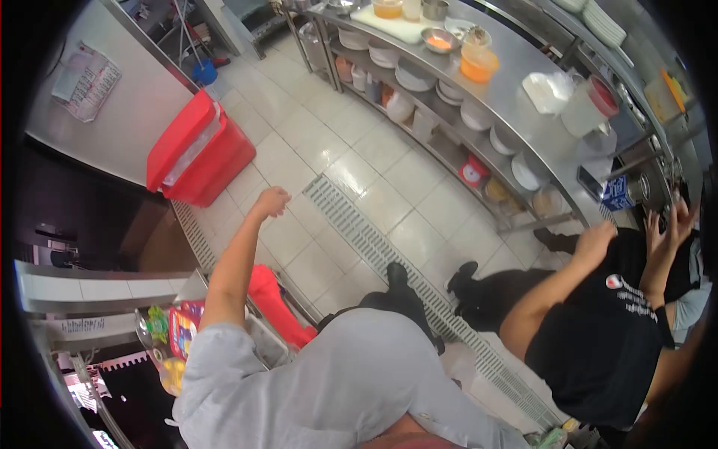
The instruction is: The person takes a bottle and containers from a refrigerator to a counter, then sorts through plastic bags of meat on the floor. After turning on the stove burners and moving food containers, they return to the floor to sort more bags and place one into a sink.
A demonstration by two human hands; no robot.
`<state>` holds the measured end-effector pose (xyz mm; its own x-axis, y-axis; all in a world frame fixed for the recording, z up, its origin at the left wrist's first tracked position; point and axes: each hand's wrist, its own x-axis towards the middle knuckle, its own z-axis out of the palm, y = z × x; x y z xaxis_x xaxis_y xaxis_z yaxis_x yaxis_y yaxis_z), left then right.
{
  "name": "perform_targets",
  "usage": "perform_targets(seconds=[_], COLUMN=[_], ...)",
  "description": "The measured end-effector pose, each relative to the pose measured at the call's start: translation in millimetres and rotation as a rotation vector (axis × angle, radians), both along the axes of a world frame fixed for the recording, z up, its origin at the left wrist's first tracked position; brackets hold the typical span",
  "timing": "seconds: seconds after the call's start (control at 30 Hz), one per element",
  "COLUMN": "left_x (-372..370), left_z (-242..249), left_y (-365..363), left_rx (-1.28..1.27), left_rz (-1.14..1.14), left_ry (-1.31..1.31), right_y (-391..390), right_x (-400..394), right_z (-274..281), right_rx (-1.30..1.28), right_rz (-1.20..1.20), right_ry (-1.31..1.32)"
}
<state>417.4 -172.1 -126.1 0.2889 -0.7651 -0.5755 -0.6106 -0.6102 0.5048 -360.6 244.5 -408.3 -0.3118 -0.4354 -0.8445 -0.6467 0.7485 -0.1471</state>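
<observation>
My left hand (273, 201) hangs in the air over the tiled floor, at the end of my outstretched arm. Its fingers are loosely curled in, and I see nothing held in them. It touches nothing; a large red bin (217, 161) with a pale liner stands nearest, just beyond it to the left. The floor drain grating (351, 213) runs to the right of the hand. My right hand is out of view.
A co-worker in a black shirt (598, 340) stands close on my right, hands raised. A steel counter (516, 86) carries an orange-filled container (479, 63), bowls and a pitcher (587, 108); dishes fill its lower shelf. A blue bucket (204, 72) stands farther back.
</observation>
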Motion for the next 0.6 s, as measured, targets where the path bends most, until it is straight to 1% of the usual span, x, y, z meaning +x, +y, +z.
perform_targets(seconds=[0.03,0.1,0.17,0.2,0.23,0.3,0.33,0.37,0.4,0.47,0.57,0.6], left_x=[15.9,75.8,94.8,113.7,143.7,234.6,262.6,252.7,271.5,310.8,379.9,394.9], left_z=[0.9,-44.7,-31.4,-41.1,-58.4,-140.9,-154.8,-123.7,-117.6,-116.0,-115.2,-102.9], left_y=[-3.6,12.2,35.4,49.4,72.1,123.8,137.2,129.4,136.9,127.8,92.7,78.6], left_rx=[0.018,-0.048,0.113,0.216,0.320,0.477,0.577,0.654,0.587,0.531,0.434,0.360], left_rz=[-0.028,-0.209,-0.010,0.010,0.029,-0.218,-0.160,0.281,0.332,0.392,0.326,0.316], left_ry=[-0.001,-0.070,-0.044,-0.042,-0.038,-0.005,0.096,0.117,0.177,0.140,0.175,0.188], right_y=[-24.3,-81.8,-126.1,-142.9,-154.1,-177.3,-187.7,-198.7,-208.5,-232.5,-264.8,-275.1], right_x=[15.3,40.0,65.5,77.6,93.2,135.2,156.7,176.8,197.5,240.3,299.5,318.3], right_z=[-0.6,-1.2,2.0,4.7,9.0,14.8,16.0,14.4,16.9,18.6,23.5,25.4], right_rx=[0.001,-0.011,-0.018,-0.024,-0.024,-0.037,-0.043,-0.049,-0.053,-0.063,-0.073,-0.072], right_rz=[0.013,0.034,0.046,0.048,0.054,0.051,0.051,0.057,0.061,0.081,0.111,0.121], right_ry=[-0.003,-0.006,-0.003,0.000,0.001,0.003,0.001,0.005,0.009,0.017,0.019,0.017])
